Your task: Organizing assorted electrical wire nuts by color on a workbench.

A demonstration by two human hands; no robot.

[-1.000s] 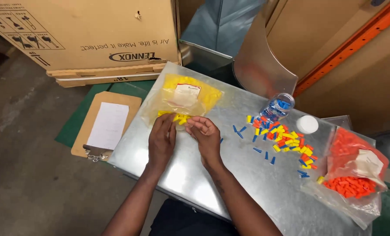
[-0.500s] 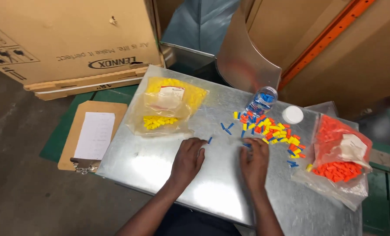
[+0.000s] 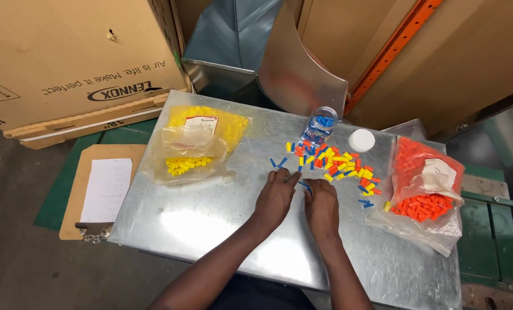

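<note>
Shiny grey metal covers the counter (image 3: 210,229), and both hands now rest near the middle of it. A second ago they were up by the bag of yellow caps (image 3: 196,143) in the upper left of the frame. Since then they have slid right, and the bag lies alone, well apart from them.

The left hand (image 3: 275,198) lies flat, its fingers spread a little, and the tips touch one small blue cap. Its fingers are not closed on anything. The right hand (image 3: 320,208) sits just beside it, knuckles up and fingers curled down. A blue piece (image 3: 304,185) peeks out at its fingertips, but I cannot tell if it is pinched or only touched.

Just past the hands lies the pile of mixed caps (image 3: 339,163), blue, yellow and orange, spread loose on the metal. A few blue ones lie apart on the near left edge of the pile, right by the hands. So I think the work has moved from the yellow bag to this pile, and to the blue ones first.

Above the pile stands a clear jar (image 3: 319,125) with blue caps inside. Its white lid (image 3: 362,140) lies off, just to the right. A bag of orange caps (image 3: 426,189) sits at the far right.
</note>
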